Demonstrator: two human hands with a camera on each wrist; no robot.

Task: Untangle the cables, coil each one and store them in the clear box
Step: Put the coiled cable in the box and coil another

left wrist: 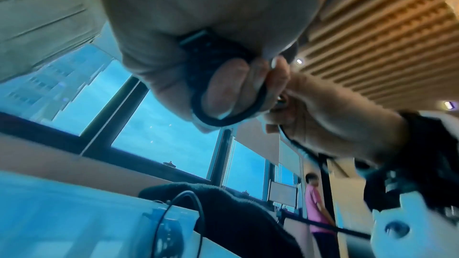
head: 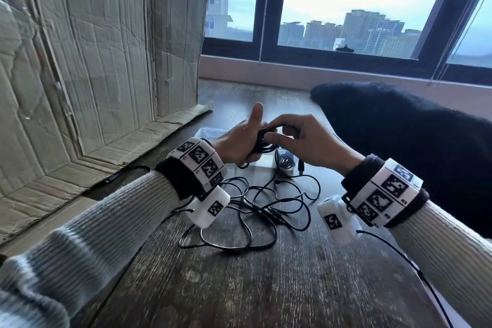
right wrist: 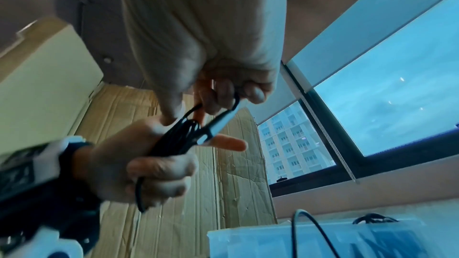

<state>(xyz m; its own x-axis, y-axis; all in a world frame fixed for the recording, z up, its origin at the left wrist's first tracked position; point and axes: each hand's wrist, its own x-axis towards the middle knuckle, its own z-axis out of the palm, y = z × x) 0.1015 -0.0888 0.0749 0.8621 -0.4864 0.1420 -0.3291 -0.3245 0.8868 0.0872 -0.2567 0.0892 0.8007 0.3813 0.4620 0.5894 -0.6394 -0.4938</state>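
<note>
Above the table my left hand [head: 243, 141] grips a small coil of black cable [head: 262, 144], thumb raised. My right hand [head: 295, 138] pinches a loop of the same coil [right wrist: 183, 136] from the right. In the left wrist view the black coil [left wrist: 223, 93] wraps round my left fingers. The clear box [head: 205, 132] sits just behind and under the hands, partly hidden; its wall shows as the clear box [right wrist: 248, 242] in the right wrist view. A tangle of thin black cables [head: 266, 210] lies on the table nearer to me.
The dark wooden table [head: 239, 287] stretches toward me. Flattened cardboard [head: 93, 61] leans at the left. A dark fuzzy garment [head: 399, 136] lies at the right. A window [head: 346, 2] runs along the back. A black lead [head: 415, 269] trails from my right wrist camera.
</note>
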